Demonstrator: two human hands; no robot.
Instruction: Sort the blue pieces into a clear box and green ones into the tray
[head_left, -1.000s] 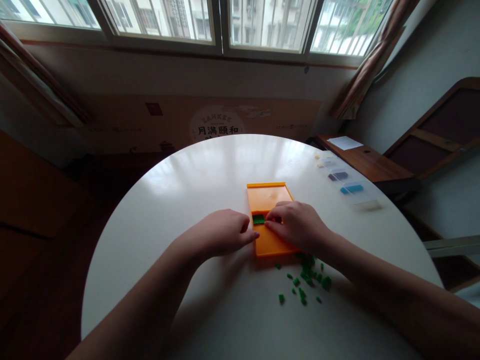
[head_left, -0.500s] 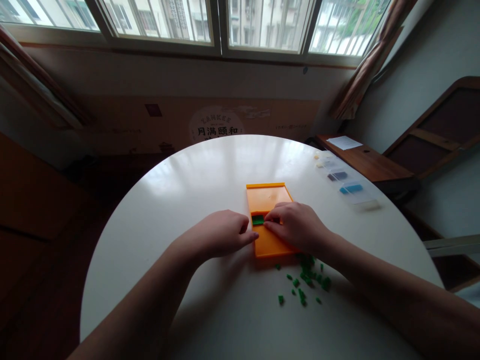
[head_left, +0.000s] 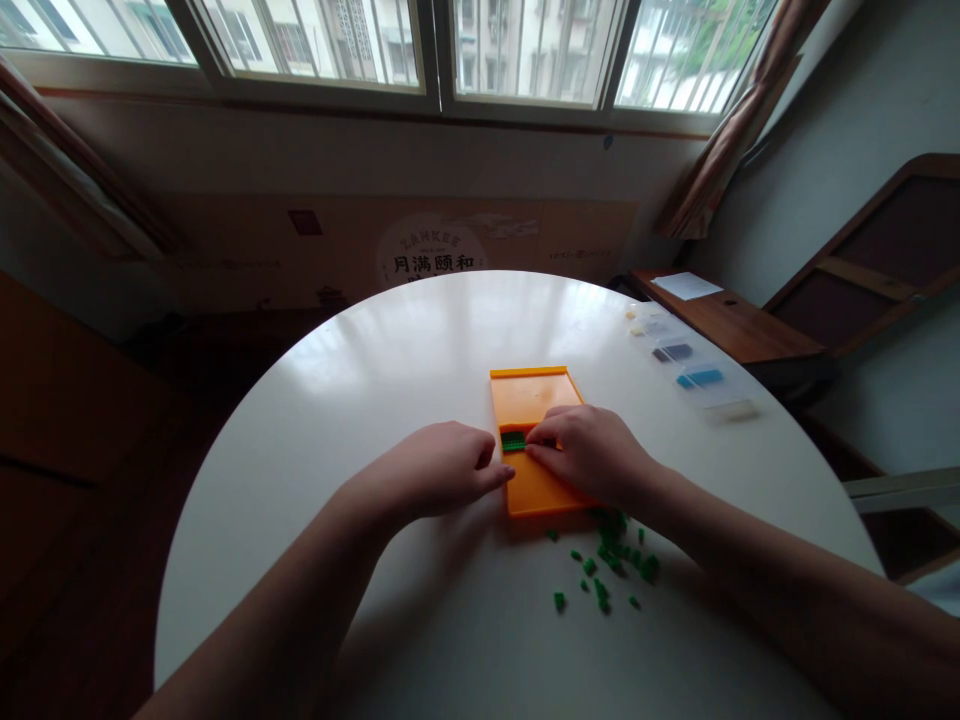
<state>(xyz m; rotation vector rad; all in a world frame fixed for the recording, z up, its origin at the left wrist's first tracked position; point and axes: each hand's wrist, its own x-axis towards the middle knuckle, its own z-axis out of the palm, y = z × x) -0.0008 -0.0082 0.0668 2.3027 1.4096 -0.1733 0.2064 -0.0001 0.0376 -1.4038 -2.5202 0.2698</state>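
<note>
An orange tray [head_left: 534,392] lies on the round white table [head_left: 420,340]. A small block of joined green bricks [head_left: 513,441] sits on the tray. My right hand [head_left: 592,450] rests over the tray with its fingers pinched together at the green block. My left hand [head_left: 439,467] lies curled on the table at the tray's left edge, its thumb tip touching the tray's rim. Several loose green bricks [head_left: 609,565] are scattered on the table just in front of the tray, under my right wrist.
Clear bags of small parts [head_left: 686,365], some blue and dark, lie at the table's right edge. A wooden side table with a paper sheet [head_left: 688,286] stands beyond. Windows and a curtain [head_left: 731,130] are behind.
</note>
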